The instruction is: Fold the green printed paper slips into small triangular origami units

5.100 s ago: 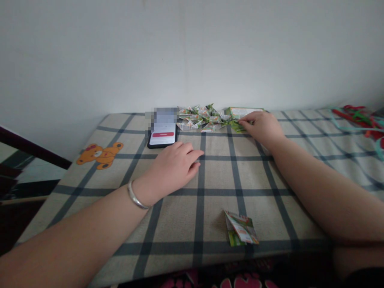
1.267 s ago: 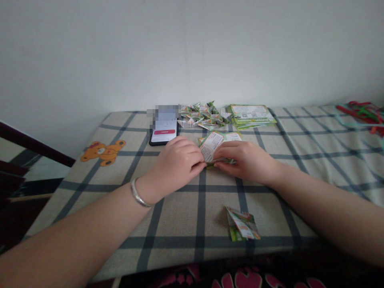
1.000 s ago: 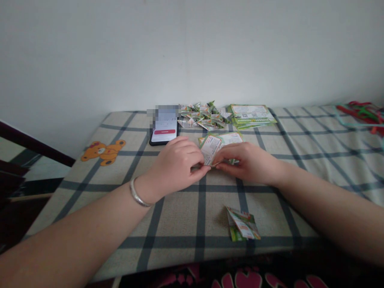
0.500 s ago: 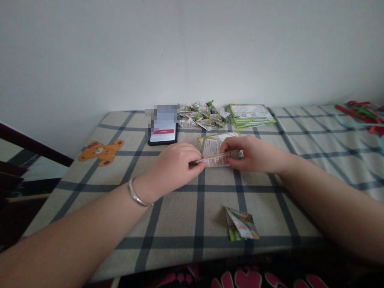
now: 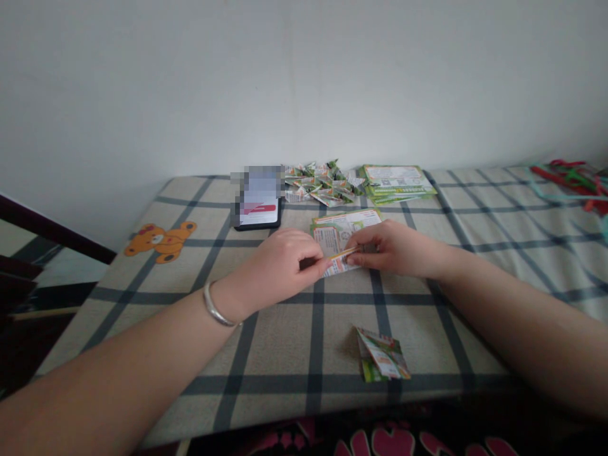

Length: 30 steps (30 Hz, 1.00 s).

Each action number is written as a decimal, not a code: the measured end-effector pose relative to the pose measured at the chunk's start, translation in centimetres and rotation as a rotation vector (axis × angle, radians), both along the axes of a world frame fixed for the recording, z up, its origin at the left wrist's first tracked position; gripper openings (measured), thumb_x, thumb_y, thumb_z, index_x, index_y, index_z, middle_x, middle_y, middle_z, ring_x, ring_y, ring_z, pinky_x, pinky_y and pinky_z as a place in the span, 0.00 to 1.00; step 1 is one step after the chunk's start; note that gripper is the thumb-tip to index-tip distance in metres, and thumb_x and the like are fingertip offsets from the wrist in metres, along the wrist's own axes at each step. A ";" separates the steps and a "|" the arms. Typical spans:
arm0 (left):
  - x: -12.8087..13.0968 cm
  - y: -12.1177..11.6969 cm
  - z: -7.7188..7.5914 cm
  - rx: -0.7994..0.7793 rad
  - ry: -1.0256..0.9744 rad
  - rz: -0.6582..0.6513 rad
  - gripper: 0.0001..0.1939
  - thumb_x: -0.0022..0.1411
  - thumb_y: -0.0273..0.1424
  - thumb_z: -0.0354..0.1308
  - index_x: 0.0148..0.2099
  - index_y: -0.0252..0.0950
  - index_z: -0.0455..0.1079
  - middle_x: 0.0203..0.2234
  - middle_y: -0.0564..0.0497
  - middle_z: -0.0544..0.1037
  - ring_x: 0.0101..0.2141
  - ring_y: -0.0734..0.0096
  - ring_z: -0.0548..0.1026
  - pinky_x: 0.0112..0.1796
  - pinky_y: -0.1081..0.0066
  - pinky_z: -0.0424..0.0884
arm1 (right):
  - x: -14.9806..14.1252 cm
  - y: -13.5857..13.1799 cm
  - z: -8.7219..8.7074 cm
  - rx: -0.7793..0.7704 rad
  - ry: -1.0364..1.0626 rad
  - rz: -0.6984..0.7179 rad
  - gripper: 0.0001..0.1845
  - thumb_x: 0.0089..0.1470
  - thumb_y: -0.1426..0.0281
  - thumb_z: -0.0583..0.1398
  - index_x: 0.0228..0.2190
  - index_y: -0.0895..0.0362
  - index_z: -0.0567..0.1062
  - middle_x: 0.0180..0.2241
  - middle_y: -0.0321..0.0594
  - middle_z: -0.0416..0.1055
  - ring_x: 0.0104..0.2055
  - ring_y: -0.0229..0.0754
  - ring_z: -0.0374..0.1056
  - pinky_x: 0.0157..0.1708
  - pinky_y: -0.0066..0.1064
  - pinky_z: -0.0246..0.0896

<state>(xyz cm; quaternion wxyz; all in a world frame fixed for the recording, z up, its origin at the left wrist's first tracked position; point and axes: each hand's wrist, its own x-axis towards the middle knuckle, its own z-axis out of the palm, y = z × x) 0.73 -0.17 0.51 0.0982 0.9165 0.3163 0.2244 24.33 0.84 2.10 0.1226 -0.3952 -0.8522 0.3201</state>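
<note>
Between them, my left hand (image 5: 289,261) and my right hand (image 5: 389,248) pinch a small folded strip of printed paper (image 5: 339,261). The left thumb and forefinger close on its left end, the right fingertips on its right end, partly covering it. Just behind the strip lie printed green-and-white leaflets (image 5: 339,228), flat on the cloth and partly hidden by my right hand. Nearer the front edge rests a folded paper piece (image 5: 382,356), apart from both hands. A silver bangle (image 5: 216,307) circles my left wrist.
A phone (image 5: 259,209) lies at the back left, beside a pile of folded paper pieces (image 5: 325,183). Right of that is a stack of leaflets (image 5: 398,180). Red and green items (image 5: 574,180) sit at far right. A bear picture (image 5: 160,242) marks the checked tablecloth (image 5: 266,354).
Both hands have shifted slightly, the right one leftward toward the left. The folded strip now looks narrower, and more of the leaflets behind it shows.
</note>
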 end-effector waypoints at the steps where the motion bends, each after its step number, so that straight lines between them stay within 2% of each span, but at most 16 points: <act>1: 0.0 0.0 -0.1 0.001 0.002 0.015 0.12 0.66 0.31 0.54 0.29 0.34 0.70 0.29 0.49 0.77 0.35 0.67 0.75 0.41 0.64 0.71 | -0.1 0.0 0.0 0.000 -0.005 -0.012 0.12 0.57 0.62 0.58 0.31 0.58 0.76 0.26 0.34 0.71 0.28 0.34 0.62 0.27 0.27 0.52; 4: -0.2 0.2 -0.4 0.039 0.003 0.062 0.06 0.64 0.30 0.56 0.40 0.34 0.72 0.39 0.46 0.78 0.44 0.62 0.74 0.48 0.59 0.71 | -0.4 -0.2 0.1 0.103 -0.070 -0.119 0.12 0.57 0.63 0.58 0.30 0.57 0.76 0.22 0.32 0.68 0.24 0.33 0.58 0.25 0.27 0.48; 6: -0.3 0.3 -0.7 0.064 0.015 0.100 0.11 0.63 0.30 0.57 0.48 0.32 0.70 0.45 0.44 0.77 0.49 0.59 0.73 0.52 0.56 0.69 | -0.6 -0.3 0.1 0.218 -0.132 -0.206 0.10 0.56 0.63 0.59 0.30 0.57 0.76 0.21 0.32 0.66 0.22 0.33 0.56 0.24 0.28 0.46; 9: -0.4 0.3 -0.9 0.069 0.032 0.146 0.17 0.63 0.29 0.57 0.54 0.32 0.67 0.50 0.42 0.74 0.53 0.59 0.70 0.56 0.55 0.67 | -0.8 -0.2 -0.3 0.325 -0.177 -0.264 0.09 0.55 0.64 0.60 0.31 0.55 0.77 0.22 0.34 0.68 0.23 0.34 0.58 0.25 0.28 0.45; 14: -0.4 0.3 -0.9 0.069 0.049 0.157 0.18 0.64 0.28 0.56 0.55 0.32 0.66 0.52 0.43 0.74 0.55 0.59 0.69 0.57 0.54 0.66 | -1.1 0.4 -1.1 0.432 -0.156 -0.260 0.08 0.56 0.66 0.59 0.30 0.57 0.75 0.32 0.40 0.73 0.33 0.40 0.66 0.32 0.29 0.54; 17: -0.5 0.5 -1.0 0.073 0.057 0.119 0.16 0.66 0.29 0.53 0.55 0.32 0.68 0.52 0.44 0.75 0.55 0.61 0.69 0.58 0.55 0.65 | -1.2 0.6 -1.3 0.436 -0.159 -0.289 0.07 0.57 0.67 0.59 0.30 0.57 0.74 0.34 0.41 0.72 0.35 0.41 0.67 0.34 0.29 0.56; 23: -0.6 0.7 -1.0 0.117 0.103 0.079 0.17 0.70 0.33 0.49 0.54 0.32 0.71 0.53 0.44 0.75 0.56 0.61 0.69 0.59 0.55 0.64 | -1.5 0.4 -1.2 0.477 -0.241 -0.359 0.08 0.58 0.66 0.58 0.32 0.57 0.74 0.34 0.41 0.72 0.33 0.40 0.66 0.29 0.30 0.52; 30: -0.5 0.5 -0.7 0.126 0.122 0.057 0.17 0.68 0.32 0.51 0.55 0.34 0.71 0.54 0.44 0.75 0.56 0.61 0.70 0.59 0.56 0.65 | -1.6 0.8 -1.3 0.505 -0.297 -0.407 0.09 0.58 0.64 0.58 0.33 0.56 0.75 0.33 0.41 0.73 0.31 0.41 0.66 0.27 0.30 0.49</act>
